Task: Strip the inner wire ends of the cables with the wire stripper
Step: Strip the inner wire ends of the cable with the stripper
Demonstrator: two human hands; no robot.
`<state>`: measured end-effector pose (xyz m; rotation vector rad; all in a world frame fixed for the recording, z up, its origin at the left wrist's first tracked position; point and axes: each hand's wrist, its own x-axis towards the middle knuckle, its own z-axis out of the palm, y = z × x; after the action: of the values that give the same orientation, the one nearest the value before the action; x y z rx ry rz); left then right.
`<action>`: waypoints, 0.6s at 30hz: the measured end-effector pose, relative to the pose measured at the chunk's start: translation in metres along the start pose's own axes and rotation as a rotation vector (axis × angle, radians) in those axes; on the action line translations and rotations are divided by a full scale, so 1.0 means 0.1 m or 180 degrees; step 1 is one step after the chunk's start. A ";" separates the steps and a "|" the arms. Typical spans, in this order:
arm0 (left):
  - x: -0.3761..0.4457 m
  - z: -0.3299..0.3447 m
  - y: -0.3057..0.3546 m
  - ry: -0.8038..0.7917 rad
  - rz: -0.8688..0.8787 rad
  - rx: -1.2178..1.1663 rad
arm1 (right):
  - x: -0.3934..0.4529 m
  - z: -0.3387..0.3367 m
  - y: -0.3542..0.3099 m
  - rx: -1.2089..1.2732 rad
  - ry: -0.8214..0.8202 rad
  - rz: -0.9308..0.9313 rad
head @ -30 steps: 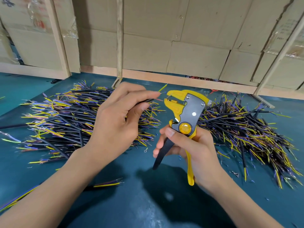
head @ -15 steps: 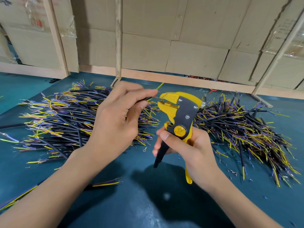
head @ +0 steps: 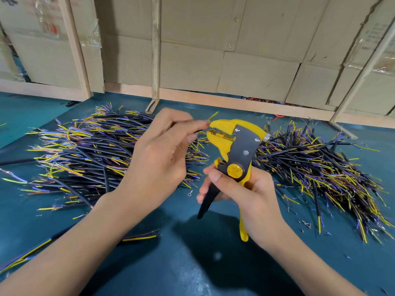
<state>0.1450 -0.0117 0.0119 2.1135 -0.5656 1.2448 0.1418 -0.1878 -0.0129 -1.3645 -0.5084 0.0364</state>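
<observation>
Right hand (head: 248, 195) is wrapped around the handles of the yellow and grey wire stripper with its black lever (head: 234, 150), thumb pressed across just below the round yellow dial, the tool standing upright above the teal-blue table mat (head: 192, 263). The stripper's yellow head points left, straight at the other hand.

Left hand (head: 158, 159) has thumb and forefinger pinched tight on a thin black cable (head: 197, 130), the other fingers curled underneath. The cable's end sits right at the mouth of the stripper, and one yellow-green inner wire (head: 213, 116) sticks up and away just above the tool's head. Whether a wire is actually inside the blades cannot be told; the fingertips cover that spot.

Behind the left hand lies a big heap of black cables with yellow, blue and purple wire ends (head: 85, 150), fanned across the mat. A second similar heap (head: 320, 171) spreads out on the right behind the stripper. One loose cable with a yellow wire end (head: 139, 238) lies near the left forearm. Brown cardboard boxes in a pale wooden frame (head: 245, 60) back the whole bench.
</observation>
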 end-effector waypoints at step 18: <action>0.02 -0.04 0.05 0.0240 -0.0368 -0.0448 | 0.01 -0.02 -0.15 0.0112 -0.0260 0.0429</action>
<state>0.1404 -0.0129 0.0170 1.9461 -0.4769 1.1795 0.1396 -0.1928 0.0010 -1.3651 -0.4813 0.2108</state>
